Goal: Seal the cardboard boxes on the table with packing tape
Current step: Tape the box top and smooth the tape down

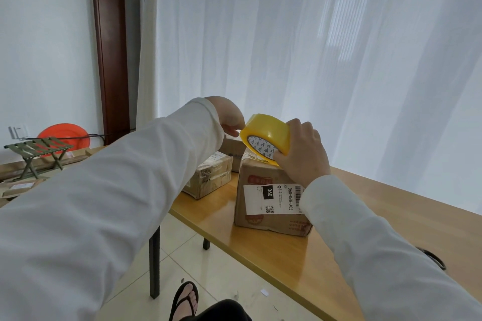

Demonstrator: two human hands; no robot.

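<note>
My right hand (303, 150) grips a yellow roll of packing tape (270, 133) in the air above the nearest cardboard box (266, 221), which carries a white shipping label. My left hand (229, 117) is at the roll's left edge, its fingertips pinching at the tape there. A flatter taped box (211, 177) lies behind and to the left on the wooden table (287, 255). A third box (233, 147) is partly hidden behind my left hand and the roll.
Black scissors (433, 259) lie on the table, partly hidden by my right sleeve. A white curtain hangs behind the table. On the floor at left stand a small green folding stool (39, 153) and an orange round lid (64, 134). My sandalled foot (185, 297) rests below.
</note>
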